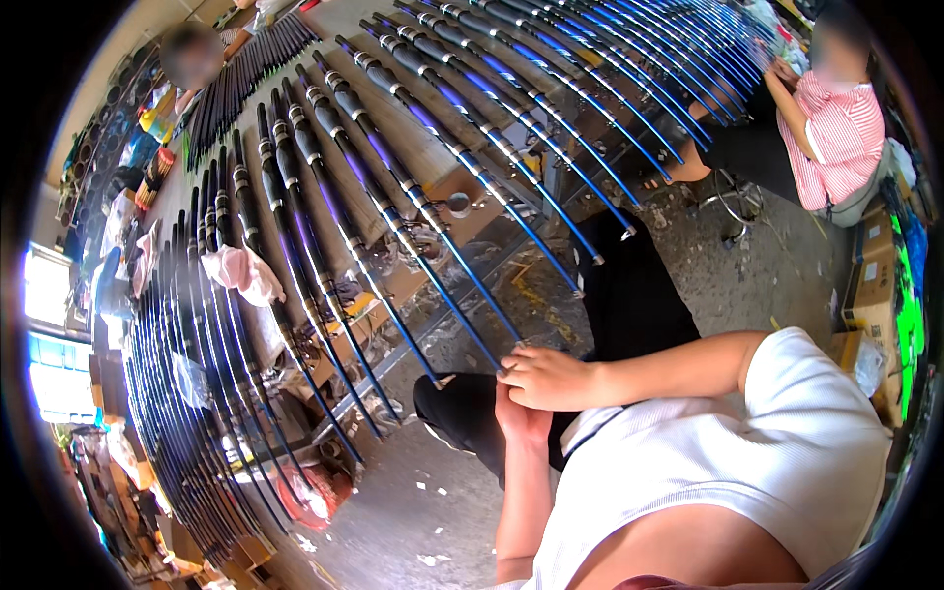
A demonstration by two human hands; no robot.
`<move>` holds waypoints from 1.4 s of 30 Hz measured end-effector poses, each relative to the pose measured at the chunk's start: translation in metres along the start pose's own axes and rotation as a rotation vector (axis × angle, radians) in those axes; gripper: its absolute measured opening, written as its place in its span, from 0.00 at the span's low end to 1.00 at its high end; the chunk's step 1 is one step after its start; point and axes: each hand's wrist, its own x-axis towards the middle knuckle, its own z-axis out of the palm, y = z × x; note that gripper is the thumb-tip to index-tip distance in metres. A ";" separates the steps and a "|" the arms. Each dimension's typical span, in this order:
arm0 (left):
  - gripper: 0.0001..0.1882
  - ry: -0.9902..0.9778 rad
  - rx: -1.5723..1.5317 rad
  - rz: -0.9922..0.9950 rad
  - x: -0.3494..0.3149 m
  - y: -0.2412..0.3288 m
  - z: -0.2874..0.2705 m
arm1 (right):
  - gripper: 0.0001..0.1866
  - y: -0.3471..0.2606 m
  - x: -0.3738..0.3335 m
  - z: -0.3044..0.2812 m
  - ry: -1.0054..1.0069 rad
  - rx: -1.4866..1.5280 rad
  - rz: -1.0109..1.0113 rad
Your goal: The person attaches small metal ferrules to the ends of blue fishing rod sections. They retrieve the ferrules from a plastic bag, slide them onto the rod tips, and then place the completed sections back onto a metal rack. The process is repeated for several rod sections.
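Observation:
A long row of fishing rods point(423, 118) with dark grips and blue or purple shafts fans across the bench. My right hand point(551, 378) is closed at the thin blue end of one fishing rod point(470, 336), its fingertips pinched there. Just below it, my left hand point(524, 421) is closed too, pressed up against the right. What its fingers hold is hidden behind the right hand. Another blue rod end point(514, 330) stops beside my right fingers, and one more rod tip point(436, 378) reaches my dark-clothed knee point(457, 408).
A pink cloth point(246, 275) drapes over rods at left. A small round cup point(458, 205) stands beneath the rods. At right sits a person in a striped shirt point(836, 133), near cardboard boxes point(870, 280); another person point(192, 59) is at the far left. Scraps litter the floor point(433, 511).

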 end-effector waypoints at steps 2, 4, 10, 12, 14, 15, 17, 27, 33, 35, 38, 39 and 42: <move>0.17 -0.053 -0.045 0.026 0.008 -0.020 -0.007 | 0.04 0.009 -0.010 -0.012 0.018 -0.007 -0.051; 0.18 -0.065 -0.141 0.039 0.017 -0.043 -0.003 | 0.03 0.021 -0.023 -0.022 -0.036 0.021 -0.093; 0.17 -0.019 0.017 0.073 0.038 -0.101 0.036 | 0.04 0.062 -0.075 -0.055 -0.094 0.046 -0.091; 0.18 -0.049 -0.031 0.018 0.047 -0.118 0.041 | 0.04 0.072 -0.094 -0.058 -0.065 0.108 -0.003; 0.19 -0.020 0.016 0.008 0.047 -0.133 0.053 | 0.03 0.078 -0.110 -0.069 -0.052 0.058 -0.068; 0.20 0.000 0.034 -0.003 0.048 -0.137 0.060 | 0.02 0.083 -0.116 -0.073 -0.019 0.061 -0.079; 0.21 0.064 0.112 -0.012 0.046 -0.144 0.076 | 0.03 0.090 -0.126 -0.082 -0.019 0.116 -0.073; 0.21 -0.038 0.082 -0.185 0.061 -0.150 0.089 | 0.08 0.096 -0.140 -0.102 0.406 0.360 0.099; 0.16 0.102 0.267 -0.146 0.075 -0.158 0.116 | 0.12 0.110 -0.142 -0.110 0.464 0.522 0.352; 0.15 0.035 0.287 -0.163 0.085 -0.154 0.112 | 0.11 0.112 -0.144 -0.116 0.454 0.710 0.478; 0.12 0.070 0.308 -0.161 0.101 -0.149 0.125 | 0.10 0.126 -0.154 -0.117 0.507 0.901 0.531; 0.12 0.044 0.318 -0.156 0.109 -0.145 0.124 | 0.10 0.131 -0.157 -0.117 0.544 0.891 0.508; 0.12 -0.036 0.322 -0.117 0.132 -0.136 0.136 | 0.09 0.143 -0.162 -0.129 0.624 0.909 0.591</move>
